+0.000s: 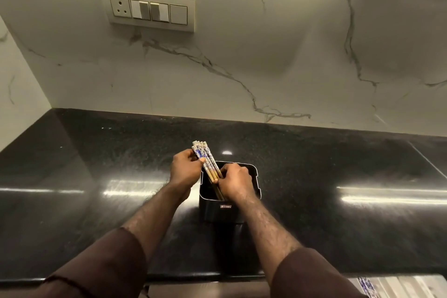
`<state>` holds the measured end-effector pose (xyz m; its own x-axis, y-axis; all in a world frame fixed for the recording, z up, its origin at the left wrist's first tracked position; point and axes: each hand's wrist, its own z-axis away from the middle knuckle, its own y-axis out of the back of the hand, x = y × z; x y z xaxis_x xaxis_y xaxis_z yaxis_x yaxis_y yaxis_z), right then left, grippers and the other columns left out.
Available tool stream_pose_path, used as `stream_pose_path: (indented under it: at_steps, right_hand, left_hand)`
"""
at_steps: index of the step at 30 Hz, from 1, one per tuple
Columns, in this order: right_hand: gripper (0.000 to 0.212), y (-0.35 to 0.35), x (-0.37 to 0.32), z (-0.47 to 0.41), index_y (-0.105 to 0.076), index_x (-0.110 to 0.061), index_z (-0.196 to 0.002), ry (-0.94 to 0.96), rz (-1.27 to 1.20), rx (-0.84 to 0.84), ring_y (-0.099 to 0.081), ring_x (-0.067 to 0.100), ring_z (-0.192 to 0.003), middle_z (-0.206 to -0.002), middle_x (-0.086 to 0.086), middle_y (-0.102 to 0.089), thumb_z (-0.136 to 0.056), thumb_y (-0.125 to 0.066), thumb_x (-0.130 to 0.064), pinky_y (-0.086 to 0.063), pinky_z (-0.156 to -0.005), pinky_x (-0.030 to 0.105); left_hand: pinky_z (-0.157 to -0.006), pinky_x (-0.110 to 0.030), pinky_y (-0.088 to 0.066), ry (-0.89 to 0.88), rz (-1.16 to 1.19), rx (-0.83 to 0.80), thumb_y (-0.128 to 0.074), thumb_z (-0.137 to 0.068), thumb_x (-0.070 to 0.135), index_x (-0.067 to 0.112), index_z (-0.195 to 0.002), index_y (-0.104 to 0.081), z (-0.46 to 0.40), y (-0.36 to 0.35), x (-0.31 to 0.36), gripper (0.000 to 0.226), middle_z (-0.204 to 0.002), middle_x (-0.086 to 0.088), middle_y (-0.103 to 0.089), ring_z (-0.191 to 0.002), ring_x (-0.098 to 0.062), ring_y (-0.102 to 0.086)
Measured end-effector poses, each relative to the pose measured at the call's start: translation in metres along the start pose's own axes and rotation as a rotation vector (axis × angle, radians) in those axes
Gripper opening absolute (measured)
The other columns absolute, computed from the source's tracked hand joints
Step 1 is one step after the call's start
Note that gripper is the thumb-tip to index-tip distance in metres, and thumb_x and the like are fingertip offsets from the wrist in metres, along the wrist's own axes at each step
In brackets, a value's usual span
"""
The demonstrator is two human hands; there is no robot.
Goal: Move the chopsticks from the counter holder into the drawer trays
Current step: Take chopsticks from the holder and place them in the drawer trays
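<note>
Both hands' grip [185,169] [235,180] pinches chopsticks [208,163] above holder [254,176]

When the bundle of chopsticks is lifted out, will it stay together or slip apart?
The chopsticks look thin, stiff and smooth, so some may slide loose. Both the left hand and right hand grip them, which probably helps. The holder seems unlikely to tip.

So the holder [229,197] sits on the counter [314,176], roughly mid-counter, a bit toward the front edge. The chopsticks [208,164] stand in it, leaning up and left past its left rim. The wall's behind the counter, with a switch plate [148,8] up left. A drawer [401,286] pokes out below the front edge, at the right.
</note>
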<state>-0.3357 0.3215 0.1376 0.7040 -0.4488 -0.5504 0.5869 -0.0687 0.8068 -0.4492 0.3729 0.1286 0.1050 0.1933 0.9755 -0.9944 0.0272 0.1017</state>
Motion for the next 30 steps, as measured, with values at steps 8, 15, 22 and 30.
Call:
stream_pose_path:
  at_steps: [8,15,22,30]
  right_hand:
    - [0.014,0.006,0.01,-0.01,-0.076,-0.023,-0.098,0.003,-0.003,0.049,-0.069,0.025,-0.095,-0.102,0.007,-0.073,-0.085,-0.071,-0.026,-0.056,-0.08,0.033]
    - [0.012,0.01,0.017,-0.014,-0.075,-0.02,-0.095,0.005,-0.016,0.05,-0.07,0.024,-0.091,-0.098,0.008,-0.074,-0.085,-0.07,-0.024,-0.061,-0.078,0.041]
    - [0.013,0.01,0.017,-0.015,-0.075,-0.022,-0.093,0.013,-0.01,-0.007,-0.07,0.021,-0.087,-0.094,0.004,-0.074,-0.081,-0.072,-0.022,-0.061,-0.075,0.04]
    - [0.014,0.017,0.02,-0.015,-0.076,-0.022,-0.098,-0.011,-0.097,0.048,-0.069,0.019,-0.092,-0.096,0.004,-0.075,-0.085,-0.072,-0.023,-0.058,-0.079,0.032]
  left_hand:
    - [-0.082,-0.033,-0.058,0.013,0.012,0.005,-0.061,-0.089,-0.002,0.009,-0.104,-0.07,-0.013,-0.015,0.001,0.02,-0.097,-0.006,-0.074,-0.091,-0.018,-0.071]
    - [-0.084,-0.043,-0.059,0.004,-0.011,0.039,-0.068,-0.084,0.001,0.017,-0.105,-0.065,-0.015,-0.028,-0.001,0.026,-0.097,-0.003,-0.073,-0.089,-0.018,-0.071]
    - [-0.08,-0.029,-0.05,-0.077,-0.037,0.103,-0.071,-0.079,-0.005,0.019,-0.136,-0.042,-0.006,-0.032,0.006,0.068,-0.106,0.002,-0.059,-0.096,-0.015,-0.062]
    - [-0.09,-0.029,-0.048,-0.265,-0.155,0.224,-0.066,-0.082,-0.004,0.017,-0.136,-0.045,-0.002,-0.034,0.012,0.062,-0.13,-0.004,-0.054,-0.115,-0.018,-0.056]
